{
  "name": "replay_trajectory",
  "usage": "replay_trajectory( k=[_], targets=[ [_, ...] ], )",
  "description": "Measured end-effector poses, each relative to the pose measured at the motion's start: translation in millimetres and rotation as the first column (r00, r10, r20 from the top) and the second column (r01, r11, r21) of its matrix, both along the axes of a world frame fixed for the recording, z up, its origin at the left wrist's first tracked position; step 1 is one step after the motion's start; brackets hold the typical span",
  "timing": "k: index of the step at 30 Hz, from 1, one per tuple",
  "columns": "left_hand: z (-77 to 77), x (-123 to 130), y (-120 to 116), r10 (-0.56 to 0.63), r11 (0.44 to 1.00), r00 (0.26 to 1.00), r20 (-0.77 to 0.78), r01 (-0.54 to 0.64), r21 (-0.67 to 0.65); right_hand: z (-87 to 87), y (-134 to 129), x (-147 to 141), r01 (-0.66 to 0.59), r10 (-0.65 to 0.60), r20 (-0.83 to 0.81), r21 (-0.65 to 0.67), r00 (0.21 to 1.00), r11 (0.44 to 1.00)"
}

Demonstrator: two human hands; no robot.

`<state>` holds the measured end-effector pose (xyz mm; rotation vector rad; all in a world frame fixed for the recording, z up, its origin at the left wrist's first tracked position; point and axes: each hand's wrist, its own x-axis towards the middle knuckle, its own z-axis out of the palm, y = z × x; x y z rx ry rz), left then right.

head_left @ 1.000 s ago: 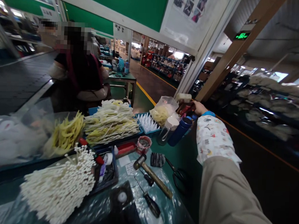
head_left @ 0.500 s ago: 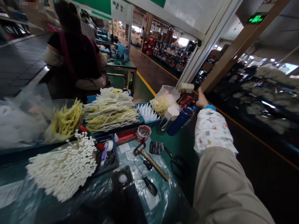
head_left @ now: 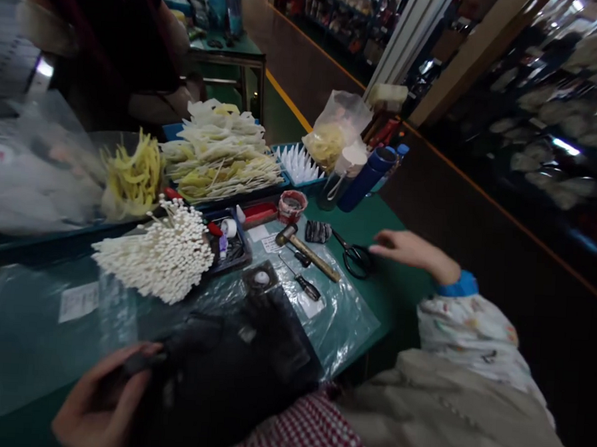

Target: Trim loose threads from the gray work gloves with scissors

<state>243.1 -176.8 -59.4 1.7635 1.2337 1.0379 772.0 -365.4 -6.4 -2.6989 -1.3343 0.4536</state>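
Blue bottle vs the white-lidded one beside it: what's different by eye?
Body: the blue bottle is solid dark blue; the white-lidded bottle is see-through.
Top: the blue bottle ends in a dark top; the white-lidded bottle has a broad, pale lid.
Shared: both stand on the green table, close together, lids up.

Green table, red-and-white checked cloth, navy bottle, bright blue cuff, white sleeve with small coloured prints

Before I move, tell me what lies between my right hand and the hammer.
Scissors lie between your right hand and the hammer, looped handles toward the hand, as the head view shows.
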Motion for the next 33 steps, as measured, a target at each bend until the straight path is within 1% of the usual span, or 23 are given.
replay_trajectory(
  k=[2, 4, 6, 8, 10, 11, 14, 15, 16, 17, 18, 19, 20, 21, 23, 24, 25, 26, 29, 31, 33],
  targets=[
    [-17.2, -1, 3, 0.053, 0.998, 0.992, 0.112, -0.048, -0.039, -32.5, -5, -24, -0.009, 0.008, -0.013, -0.069, 1.0, 0.998],
    [-28.7, -1, 7, 0.077, 0.995, 0.982, 0.174, -0.064, -0.078, -55.9, -2, -38, 0.023, -0.021, 0.027, -0.079, 0.999, 0.997],
    [-32.6, 0, 8, 0.087, 0.989, 0.984, 0.157, -0.066, -0.135, -68.7, 4, -43, 0.071, -0.064, 0.072, -0.101, 0.995, 0.992],
    [-30.1, 3, 7, 0.115, 0.981, 0.982, 0.153, -0.087, -0.175, -72.3, 9, -45, 0.109, -0.096, 0.098, -0.138, 0.991, 0.984],
    [-24.5, 7, 4, 0.12, 0.982, 0.975, 0.186, -0.089, -0.166, -68.8, 11, -44, 0.126, -0.109, 0.103, -0.18, 0.989, 0.976],
    [-21.6, 8, 3, 0.104, 0.984, 0.974, 0.202, -0.072, -0.161, -64.9, 12, -44, 0.129, -0.111, 0.103, -0.198, 0.988, 0.972],
    [-14.1, 11, 1, 0.056, 0.986, 0.956, 0.287, -0.007, -0.169, -45.4, 11, -48, 0.134, -0.117, 0.091, -0.216, 0.989, 0.967],
    [-12.2, 12, 1, 0.044, 0.986, 0.95, 0.31, 0.008, -0.166, -36.8, 10, -54, 0.142, -0.134, 0.054, -0.181, 0.99, 0.973],
    [-10.7, 12, 1, 0.034, 0.987, 0.943, 0.33, 0.02, -0.16, -27.6, 8, -61, 0.19, -0.193, -0.04, -0.074, 0.98, 0.979],
    [-9.4, 12, 0, 0.029, 0.989, 0.938, 0.346, 0.024, -0.148, -18.4, 6, -73, 0.202, -0.191, -0.174, 0.049, 0.966, 0.978],
    [-8.6, 12, 0, 0.03, 0.99, 0.932, 0.36, 0.021, -0.136, -9.6, 6, -88, 0.226, -0.164, -0.314, 0.172, 0.935, 0.959],
    [-8.3, 12, -1, 0.032, 0.992, 0.926, 0.376, 0.016, -0.125, -1.7, 6, -106, 0.242, -0.112, -0.439, 0.254, 0.892, 0.936],
    [-8.3, 12, -1, 0.036, 0.993, 0.919, 0.393, 0.011, -0.117, 4.6, 8, -126, 0.24, -0.055, -0.532, 0.285, 0.845, 0.928],
    [-8.8, 12, -2, 0.041, 0.994, 0.912, 0.408, 0.006, -0.112, 9.0, 13, -147, 0.213, 0.008, -0.611, 0.289, 0.791, 0.933],
    [-10.0, 12, -3, 0.058, 0.994, 0.899, 0.434, -0.014, -0.105, 11.5, 28, -190, 0.089, 0.162, -0.712, 0.302, 0.683, 0.949],
    [-10.4, 12, -4, 0.064, 0.994, 0.894, 0.443, -0.02, -0.105, 10.0, 37, -209, 0.038, 0.226, -0.727, 0.328, 0.648, 0.944],
    [-10.6, 12, -5, 0.066, 0.994, 0.891, 0.45, -0.02, -0.106, 7.1, 46, -226, -0.018, 0.287, -0.722, 0.356, 0.629, 0.934],
    [-10.3, 12, -7, 0.062, 0.994, 0.888, 0.457, -0.014, -0.108, 3.5, 55, -241, -0.085, 0.348, -0.702, 0.381, 0.622, 0.921],
    [-7.4, 12, -12, 0.003, 0.996, 0.873, 0.488, 0.042, -0.081, -6.9, 75, -276, -0.283, 0.49, -0.578, 0.413, 0.652, 0.865],
    [-5.3, 11, -15, -0.036, 0.998, 0.86, 0.509, 0.058, -0.026, -11.1, 82, -292, -0.356, 0.532, -0.516, 0.405, 0.671, 0.842],
    [-4.5, 10, -16, -0.067, 0.998, 0.86, 0.506, 0.053, 0.042, -13.4, 85, -303, -0.384, 0.55, -0.493, 0.402, 0.674, 0.831]
  ],
)
